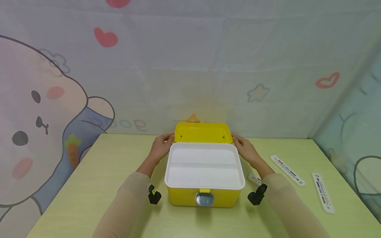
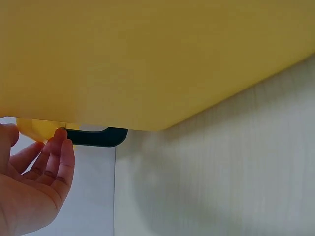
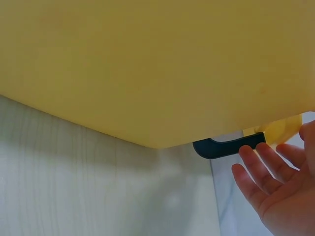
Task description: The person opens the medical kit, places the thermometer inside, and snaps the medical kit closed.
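A yellow storage box (image 1: 181, 196) stands on the table with its lid (image 1: 203, 133) swung up at the back. A white divided tray (image 1: 205, 177) fills its top, and a clear latch (image 1: 204, 199) hangs at the front. My left hand (image 1: 161, 146) holds the lid's left edge, its fingers reaching behind. At the opposite edge, my right hand (image 1: 245, 150) holds the lid in much the same way. Both wrist views show the box's yellow side close up; a dark green handle (image 2: 98, 137) appears behind the lid, near the fingertips.
Two white thermometer strips, one slanted (image 1: 287, 170) and one farther right (image 1: 323, 193), lie on the table (image 1: 119, 158). A third strip (image 1: 254, 178) is partly covered by the right forearm. Behind the table hangs a printed cloth (image 1: 184, 66).
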Demonstrator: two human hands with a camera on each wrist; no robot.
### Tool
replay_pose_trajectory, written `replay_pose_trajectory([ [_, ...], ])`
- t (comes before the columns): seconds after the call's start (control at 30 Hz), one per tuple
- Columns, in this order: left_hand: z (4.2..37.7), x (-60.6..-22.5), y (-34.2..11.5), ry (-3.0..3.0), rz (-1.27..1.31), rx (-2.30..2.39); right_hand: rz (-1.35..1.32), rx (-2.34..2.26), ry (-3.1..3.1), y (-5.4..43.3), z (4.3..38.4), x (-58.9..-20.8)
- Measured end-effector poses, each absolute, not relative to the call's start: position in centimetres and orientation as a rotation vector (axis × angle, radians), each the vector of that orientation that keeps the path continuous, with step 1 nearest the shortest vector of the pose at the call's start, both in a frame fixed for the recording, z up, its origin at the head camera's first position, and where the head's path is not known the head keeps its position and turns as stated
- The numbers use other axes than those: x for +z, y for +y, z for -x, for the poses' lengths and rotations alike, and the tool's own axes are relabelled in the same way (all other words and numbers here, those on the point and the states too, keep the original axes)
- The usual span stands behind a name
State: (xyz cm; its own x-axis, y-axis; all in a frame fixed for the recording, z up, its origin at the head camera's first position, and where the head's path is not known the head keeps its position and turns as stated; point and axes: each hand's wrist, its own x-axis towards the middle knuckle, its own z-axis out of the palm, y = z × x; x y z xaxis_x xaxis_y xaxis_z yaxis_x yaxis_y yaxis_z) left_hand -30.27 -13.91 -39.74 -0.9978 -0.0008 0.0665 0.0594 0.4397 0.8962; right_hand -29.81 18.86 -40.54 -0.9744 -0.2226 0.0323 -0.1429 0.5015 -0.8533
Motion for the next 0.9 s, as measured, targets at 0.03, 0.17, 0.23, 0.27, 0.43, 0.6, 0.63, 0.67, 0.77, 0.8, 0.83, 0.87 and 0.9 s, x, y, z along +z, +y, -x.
replay_pose_trajectory([
  [0.03, 30.2, -39.7, -13.9, -2.629, 0.06, -1.629, 0.328, -1.49, 2.647, 18.9, 29.8, -40.5],
  [0.17, 30.2, -39.4, -14.1, -2.669, 0.092, -1.638, 0.372, -1.47, 2.624, 19.3, 29.8, -40.2],
  [0.23, 30.1, -39.2, -14.2, -2.681, 0.11, -1.643, 0.392, -1.466, 2.608, 19.6, 29.8, -40.0],
  [0.27, 30.1, -39.2, -14.3, -2.679, 0.113, -1.648, 0.405, -1.462, 2.606, 19.7, 29.8, -39.9],
  [0.43, 30.0, -39.0, -14.7, -2.662, 0.1, -1.601, 0.44, -1.427, 2.636, 20.4, 29.5, -39.5],
  [0.6, 29.4, -38.2, -15.1, -2.61, 0.095, -1.571, 0.462, -1.37, 2.704, 21.4, 28.9, -39.0],
  [0.63, 29.2, -37.9, -15.1, -2.605, 0.098, -1.567, 0.473, -1.368, 2.709, 21.6, 28.8, -38.8],
  [0.67, 29.0, -37.7, -15.1, -2.598, 0.109, -1.559, 0.48, -1.371, 2.711, 21.7, 28.6, -38.7],
  [0.77, 28.4, -36.9, -15.3, -2.589, 0.155, -1.523, 0.498, -1.387, 2.705, 22.1, 28.2, -38.1],
  [0.8, 28.2, -36.8, -15.3, -2.589, 0.173, -1.507, 0.504, -1.39, 2.705, 22.2, 28.1, -37.9],
  [0.83, 28.0, -36.6, -15.4, -2.589, 0.189, -1.488, 0.51, -1.388, 2.708, 22.3, 28.0, -37.8],
  [0.87, 27.9, -36.4, -15.5, -2.589, 0.205, -1.471, 0.514, -1.384, 2.716, 22.4, 27.9, -37.6],
  [0.9, 27.7, -36.3, -15.6, -2.59, 0.221, -1.457, 0.521, -1.376, 2.729, 22.4, 27.7, -37.4],
])
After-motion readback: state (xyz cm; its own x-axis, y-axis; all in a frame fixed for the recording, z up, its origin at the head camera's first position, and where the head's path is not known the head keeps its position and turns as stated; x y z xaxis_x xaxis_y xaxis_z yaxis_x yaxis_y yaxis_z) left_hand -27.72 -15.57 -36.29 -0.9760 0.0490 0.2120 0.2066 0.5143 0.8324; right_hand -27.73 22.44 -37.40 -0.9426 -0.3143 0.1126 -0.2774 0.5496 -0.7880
